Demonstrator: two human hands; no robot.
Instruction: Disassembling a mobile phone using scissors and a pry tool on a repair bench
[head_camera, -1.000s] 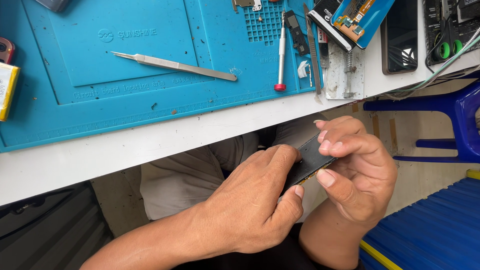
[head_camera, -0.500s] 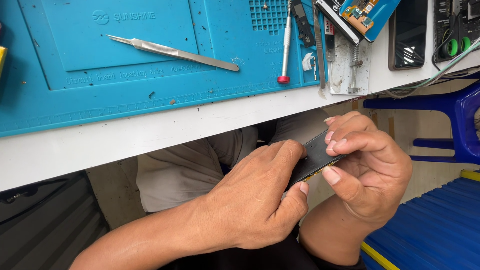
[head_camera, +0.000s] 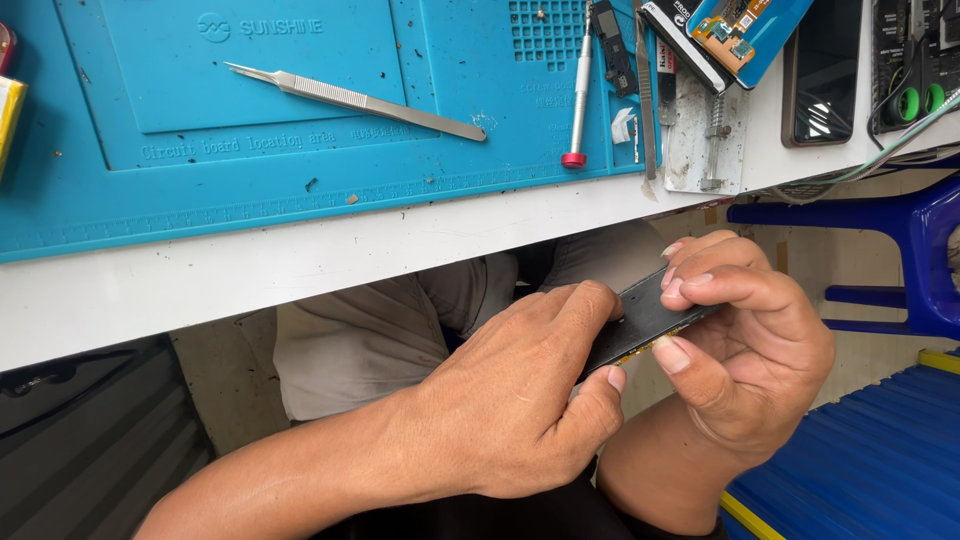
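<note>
Dark grey, thin flat component (head_camera: 640, 318), slab-like, matte upper face, small gold-coloured contacts along its lower edge; partly hidden by fingers. Located right of centre in the frame, below the white table edge (head_camera: 300, 262). Long axis diagonal: lower end toward frame centre, upper end toward the upper right. Pinched at the lower end by left hand (head_camera: 510, 400), thumb and forefinger closed on it; gripped at the upper end by right hand (head_camera: 745, 350), fingers curled over the top face, thumb beneath. Upper left: steel tweezers (head_camera: 355, 98) on blue work mat (head_camera: 200, 170); red-tipped screwdriver (head_camera: 578, 90) upper centre.
</note>
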